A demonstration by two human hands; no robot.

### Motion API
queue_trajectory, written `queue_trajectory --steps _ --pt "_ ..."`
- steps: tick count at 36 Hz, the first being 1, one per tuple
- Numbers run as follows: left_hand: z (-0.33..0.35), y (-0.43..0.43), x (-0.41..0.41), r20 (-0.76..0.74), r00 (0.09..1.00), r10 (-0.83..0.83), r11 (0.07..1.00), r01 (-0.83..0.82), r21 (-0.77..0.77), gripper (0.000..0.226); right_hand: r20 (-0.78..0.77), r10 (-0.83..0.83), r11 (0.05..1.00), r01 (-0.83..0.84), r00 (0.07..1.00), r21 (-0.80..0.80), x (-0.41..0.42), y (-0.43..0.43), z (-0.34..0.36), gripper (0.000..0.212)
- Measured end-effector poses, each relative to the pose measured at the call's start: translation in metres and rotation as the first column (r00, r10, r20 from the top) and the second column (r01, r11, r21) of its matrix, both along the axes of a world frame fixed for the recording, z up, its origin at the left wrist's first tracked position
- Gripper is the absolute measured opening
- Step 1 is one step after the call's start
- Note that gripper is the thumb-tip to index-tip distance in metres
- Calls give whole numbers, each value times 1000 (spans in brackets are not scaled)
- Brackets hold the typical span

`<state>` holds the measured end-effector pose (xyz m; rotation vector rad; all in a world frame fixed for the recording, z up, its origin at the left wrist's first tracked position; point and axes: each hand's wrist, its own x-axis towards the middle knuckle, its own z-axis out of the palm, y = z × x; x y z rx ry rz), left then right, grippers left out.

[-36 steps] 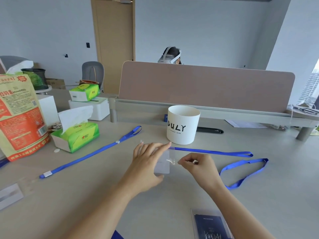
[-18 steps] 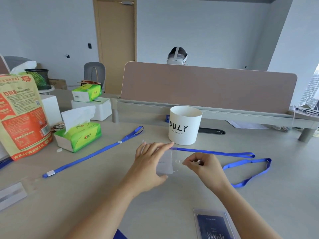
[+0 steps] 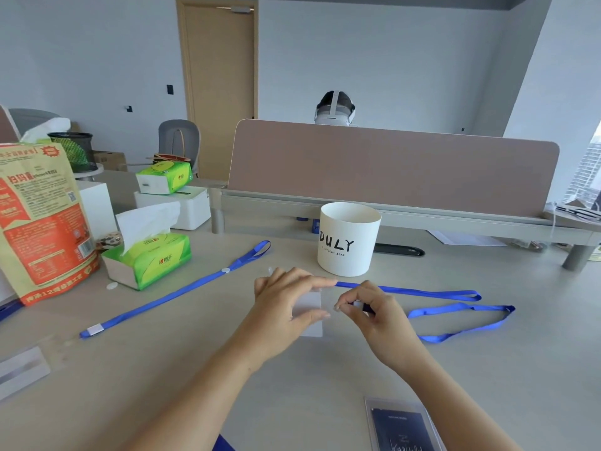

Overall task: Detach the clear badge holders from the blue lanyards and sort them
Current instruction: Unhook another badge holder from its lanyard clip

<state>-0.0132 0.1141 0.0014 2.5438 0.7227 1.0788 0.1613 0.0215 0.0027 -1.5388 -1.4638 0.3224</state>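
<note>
We see the left hand (image 3: pixel 286 304) pinching a clear badge holder (image 3: pixel 310 315) between thumb and fingers just above the counter (image 3: pixel 292 385), while the right hand (image 3: pixel 370 310) pinches the end of a blue lanyard (image 3: pixel 455 307) beside it. A second blue lanyard (image 3: pixel 175 292) lies farther left, already bare.

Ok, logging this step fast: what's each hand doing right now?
Left hand: closed on the clear badge holder, thumb and fingers pinching it.
Right hand: closed, pinching the clip end of the blue lanyard.
</note>
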Motion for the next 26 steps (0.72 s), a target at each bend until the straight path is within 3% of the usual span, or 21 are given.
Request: queue_trajectory --steps 6,10,19,26 --pt "5 -7 0 36 998 60 998 -60 2 43 180 -21 999 14 983 42 -3 0 -2 20" --pt "2 -3 1 -25 994 106 991 -103 85 38 198 -24 999 19 980 26 -3 -1 -1 19" --pt "-3 0 3 15 988 152 984 -152 95 27 137 20 1000 -21 990 3 -7 -4 4 11" --pt "-1 -3 4 -12 992 126 985 -124 119 18 261 -61 996 43 964 74 -8 -5 3 10"
